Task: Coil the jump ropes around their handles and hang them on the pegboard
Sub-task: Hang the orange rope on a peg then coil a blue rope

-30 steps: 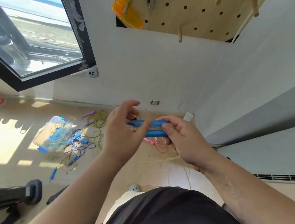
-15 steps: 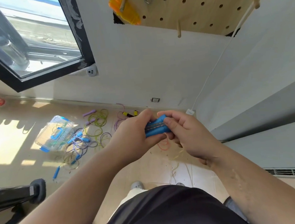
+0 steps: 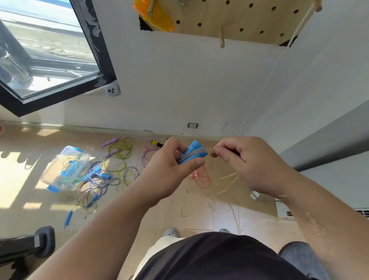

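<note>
1. Hands at frame centre: the left hand (image 3: 170, 170) closes its grip around a pair of blue handles (image 3: 192, 153) held side by side; the right hand (image 3: 245, 161) pinches the rope (image 3: 212, 153) between thumb and forefinger just beside the handles' end.
2. Rope turns, pinkish and translucent, lie across the blue handles; slack (image 3: 201, 178) hangs below the hands toward the floor (image 3: 15, 177). Judged stage: winding under way, coil incomplete.
3. Pegboard (image 3: 245, 7), upper centre to upper right of the frame, carries one orange coiled bundle (image 3: 154, 15) on a peg at its left edge. Several wooden pegs (image 3: 221, 36) stand bare.
4. Floor, left of centre: uncoiled ropes in a tangle, including a blue-and-white braided rope (image 3: 100, 183), a yellow-green rope (image 3: 122, 149) with purple handles beside it, and a yellow handle near the wall.
5. Clear plastic box (image 3: 66, 167) with blue latches sits beside the tangle, middle left.
6. Progress, as judged: one rope hung, one in hand, several left on the floor; most of the task remains.
</note>
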